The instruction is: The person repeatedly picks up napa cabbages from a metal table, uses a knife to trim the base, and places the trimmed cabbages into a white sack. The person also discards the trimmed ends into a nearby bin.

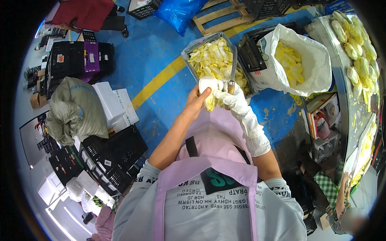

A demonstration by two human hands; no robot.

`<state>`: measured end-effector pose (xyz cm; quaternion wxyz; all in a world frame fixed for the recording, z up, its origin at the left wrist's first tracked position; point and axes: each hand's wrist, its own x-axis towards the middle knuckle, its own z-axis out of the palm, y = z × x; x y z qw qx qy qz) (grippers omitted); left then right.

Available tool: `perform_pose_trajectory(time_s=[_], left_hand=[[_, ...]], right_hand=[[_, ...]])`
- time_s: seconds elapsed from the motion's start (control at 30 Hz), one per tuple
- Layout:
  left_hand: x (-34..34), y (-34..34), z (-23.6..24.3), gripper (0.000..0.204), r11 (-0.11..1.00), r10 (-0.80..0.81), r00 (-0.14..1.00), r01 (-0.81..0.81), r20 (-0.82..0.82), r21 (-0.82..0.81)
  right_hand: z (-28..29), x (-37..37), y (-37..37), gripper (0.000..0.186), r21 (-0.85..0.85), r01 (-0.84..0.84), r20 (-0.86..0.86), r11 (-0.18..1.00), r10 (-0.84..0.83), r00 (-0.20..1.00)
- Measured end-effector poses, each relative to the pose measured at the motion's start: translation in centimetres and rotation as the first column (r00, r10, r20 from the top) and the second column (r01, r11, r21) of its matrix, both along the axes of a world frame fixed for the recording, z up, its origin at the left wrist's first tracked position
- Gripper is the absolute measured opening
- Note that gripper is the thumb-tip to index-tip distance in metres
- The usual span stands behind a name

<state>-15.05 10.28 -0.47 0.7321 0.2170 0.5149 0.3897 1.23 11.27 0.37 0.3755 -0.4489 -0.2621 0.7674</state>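
Note:
My bare left hand is closed round a small napa cabbage, its white base up and yellow leaves below. On my right hand is a long white glove, its fingers wrapped round the wooden handle of a knife. The blade points away from me. The gloved fingertips are close beside the cabbage; whether they touch it I cannot tell. Just beyond both hands stands a lined crate heaped with loose yellow-white cabbage leaves.
Right of the crate, a white woven sack holds yellow leaves. Whole cabbages lie on a metal table at far right, where another person's arm reaches in. Black crates and a stuffed sack stand left.

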Motion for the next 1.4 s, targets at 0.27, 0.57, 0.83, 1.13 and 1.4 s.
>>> perform_pose_trajectory(time_s=[0.27, 0.57, 0.83, 1.13, 1.4], left_hand=[[0.5, -0.1, -0.6, 0.048, 0.998, 0.058, 0.994, -0.057, -0.094, 0.019], [-2.2, 1.3, -2.2, 0.047, 0.933, 0.357, 0.933, -0.354, 0.046, -0.07], [-1.9, 0.7, -0.4, 0.047, 0.984, 0.167, 0.98, -0.158, 0.11, -0.085], [-0.9, 0.4, -0.1, 0.051, 0.981, -0.005, 1.0, 0.001, 0.024, 0.196], [0.9, 0.2, -0.3, 0.044, 0.975, 0.028, 0.991, 0.001, -0.128, 0.221]], right_hand=[[-1.3, -0.5, -0.6, 0.012, -0.002, 0.094, 0.046, 0.996, -0.093, 0.995], [-4.7, 1.5, -0.1, 0.003, 0.099, 0.254, -0.157, 0.962, -0.237, 0.959], [-0.9, -1.3, 0.1, 0.021, -0.021, 0.123, 0.026, 0.992, -0.122, 0.992], [-0.4, -0.8, 0.1, 0.028, 0.06, 0.02, -0.063, 0.998, -0.016, 0.998], [-1.2, -1.9, -0.1, 0.004, 0.202, 0.177, 0.074, 0.963, -0.195, 0.978]])
